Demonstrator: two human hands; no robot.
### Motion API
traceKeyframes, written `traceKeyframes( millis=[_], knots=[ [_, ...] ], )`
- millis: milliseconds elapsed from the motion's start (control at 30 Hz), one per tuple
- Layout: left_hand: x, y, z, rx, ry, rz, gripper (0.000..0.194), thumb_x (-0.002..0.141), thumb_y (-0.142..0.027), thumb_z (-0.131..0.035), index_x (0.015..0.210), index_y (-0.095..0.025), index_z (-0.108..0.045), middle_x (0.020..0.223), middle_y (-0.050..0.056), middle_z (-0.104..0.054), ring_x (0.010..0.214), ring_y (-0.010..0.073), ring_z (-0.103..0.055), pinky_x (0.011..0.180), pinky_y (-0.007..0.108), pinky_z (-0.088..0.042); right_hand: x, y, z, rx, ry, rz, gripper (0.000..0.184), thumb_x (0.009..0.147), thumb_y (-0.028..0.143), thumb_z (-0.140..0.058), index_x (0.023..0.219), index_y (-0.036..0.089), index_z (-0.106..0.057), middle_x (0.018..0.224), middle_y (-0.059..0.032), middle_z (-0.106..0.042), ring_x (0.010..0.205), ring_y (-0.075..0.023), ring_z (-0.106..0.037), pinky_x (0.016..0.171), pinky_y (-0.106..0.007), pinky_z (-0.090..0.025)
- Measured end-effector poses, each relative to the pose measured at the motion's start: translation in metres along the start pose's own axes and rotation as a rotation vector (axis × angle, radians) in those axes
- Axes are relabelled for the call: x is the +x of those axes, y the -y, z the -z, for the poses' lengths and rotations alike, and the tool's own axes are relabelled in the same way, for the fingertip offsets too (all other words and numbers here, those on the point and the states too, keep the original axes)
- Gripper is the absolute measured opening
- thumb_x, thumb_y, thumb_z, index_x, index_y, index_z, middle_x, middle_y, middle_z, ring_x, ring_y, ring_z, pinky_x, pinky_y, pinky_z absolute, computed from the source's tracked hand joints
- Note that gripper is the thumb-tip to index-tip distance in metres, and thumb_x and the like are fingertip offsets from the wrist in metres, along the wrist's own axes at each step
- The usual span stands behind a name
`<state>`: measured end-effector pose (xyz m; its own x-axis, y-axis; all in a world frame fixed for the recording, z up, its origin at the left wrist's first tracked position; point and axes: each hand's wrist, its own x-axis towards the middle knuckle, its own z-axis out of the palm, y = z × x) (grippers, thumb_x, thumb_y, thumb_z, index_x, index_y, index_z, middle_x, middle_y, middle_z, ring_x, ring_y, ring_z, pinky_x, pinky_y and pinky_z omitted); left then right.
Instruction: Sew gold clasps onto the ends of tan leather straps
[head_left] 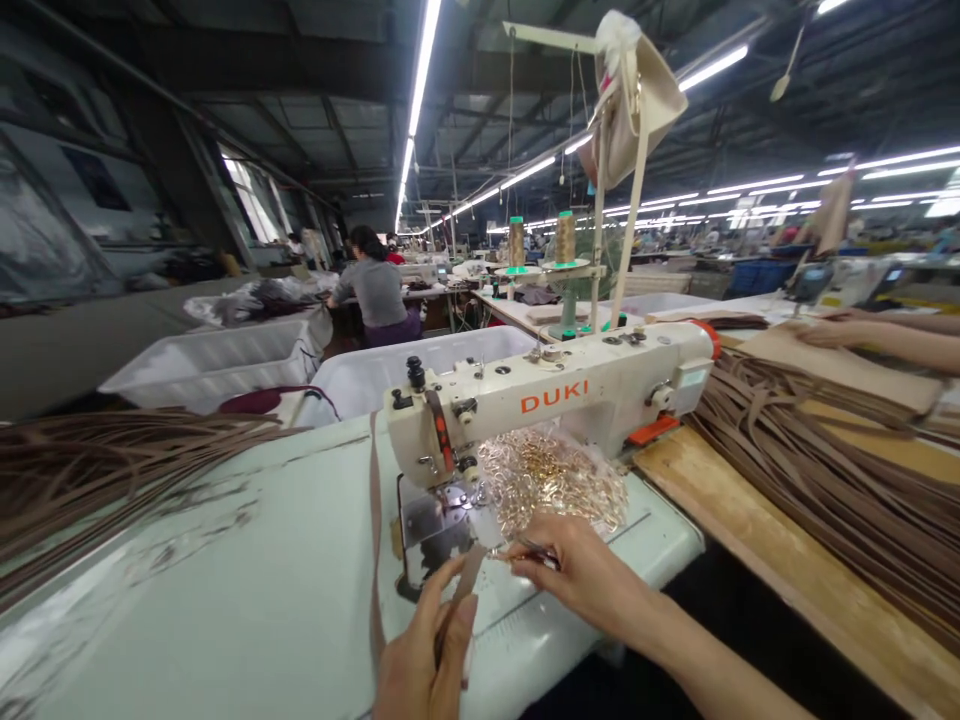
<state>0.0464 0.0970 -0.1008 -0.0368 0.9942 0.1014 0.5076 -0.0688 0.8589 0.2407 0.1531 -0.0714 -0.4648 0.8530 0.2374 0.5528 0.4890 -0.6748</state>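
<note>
My left hand (pixel 431 640) is closed on a narrow brown strap (pixel 470 572), its end pointing up between thumb and fingers. My right hand (pixel 566 565) pinches a small shiny metal clasp (pixel 499 553) against the strap's end; whether the strap passes through it is too small to tell. A darker metal piece also shows in the right fingers, its kind unclear. Just beyond both hands stands a white sewing machine (pixel 555 395), its needle area over a metal plate (pixel 431 520). A heap of gold metal clasps (pixel 555 475) in clear plastic lies under the machine arm.
Brown straps lie piled on the left (pixel 112 470) and right (pixel 810 450). White bins (pixel 217 355) stand behind the table (pixel 225 600). Thread cones (pixel 565 240) and a hanging beige bag (pixel 637 100) rise behind the machine. Another person's hand (pixel 832 330) rests on brown pieces at right; a person sits farther back.
</note>
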Motion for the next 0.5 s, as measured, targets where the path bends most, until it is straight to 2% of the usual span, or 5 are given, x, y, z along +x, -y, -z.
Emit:
traceKeyframes(
  millis=[167, 233, 367, 433, 500],
  knots=[
    [-0.001, 0.002, 0.001, -0.003, -0.008, -0.064, 0.034, 0.087, -0.051, -0.043, 0.092, -0.024, -0.062, 0.070, -0.002, -0.063, 0.071, 0.0177, -0.063, 0.069, 0.021, -0.047, -0.005, 0.018, -0.007, 0.090, 0.046, 0.062, 0.013, 0.086, 0.027, -0.058, 0.078, 0.019, -0.064, 0.078, 0.0005, -0.059, 0.073, -0.0113, -0.053, 0.066, -0.022, -0.036],
    [-0.002, 0.002, 0.004, -0.021, -0.010, -0.059, 0.035, 0.086, -0.053, -0.045, 0.082, -0.022, -0.061, 0.063, -0.002, -0.058, 0.066, 0.0167, -0.060, 0.065, 0.020, -0.045, -0.004, 0.020, -0.014, 0.190, 0.000, 0.044, 0.013, 0.085, 0.029, -0.060, 0.077, 0.018, -0.063, 0.078, 0.0003, -0.058, 0.074, -0.0118, -0.053, 0.067, -0.023, -0.037],
    [-0.004, 0.003, 0.004, -0.061, 0.074, 0.012, 0.042, 0.086, -0.057, -0.041, 0.081, -0.020, -0.059, 0.052, -0.005, -0.046, 0.050, 0.0136, -0.046, 0.049, 0.020, -0.035, -0.004, 0.019, -0.046, 0.832, -0.083, -0.141, 0.025, 0.079, 0.039, -0.066, 0.083, 0.016, -0.059, 0.070, -0.0004, -0.056, 0.063, -0.0103, -0.052, 0.055, -0.020, -0.036],
    [-0.005, 0.006, -0.002, -0.071, 0.147, 0.018, 0.044, 0.089, -0.057, -0.035, 0.077, -0.020, -0.056, 0.054, -0.004, -0.046, 0.051, 0.0137, -0.046, 0.051, 0.021, -0.034, -0.005, 0.018, -0.064, 1.143, -0.066, -0.267, 0.033, 0.080, 0.046, -0.063, 0.088, 0.015, -0.056, 0.061, 0.0019, -0.053, 0.046, -0.0059, -0.040, 0.040, -0.017, -0.024],
    [-0.007, 0.008, -0.007, -0.047, 0.195, 0.023, 0.045, 0.090, -0.056, -0.030, 0.077, -0.020, -0.053, 0.057, -0.003, -0.049, 0.055, 0.0147, -0.049, 0.055, 0.022, -0.035, -0.006, 0.017, -0.076, 1.228, -0.047, -0.322, 0.036, 0.084, 0.049, -0.056, 0.090, 0.014, -0.055, 0.054, 0.0045, -0.047, 0.037, -0.0038, -0.026, 0.035, -0.019, -0.013]
  ],
)
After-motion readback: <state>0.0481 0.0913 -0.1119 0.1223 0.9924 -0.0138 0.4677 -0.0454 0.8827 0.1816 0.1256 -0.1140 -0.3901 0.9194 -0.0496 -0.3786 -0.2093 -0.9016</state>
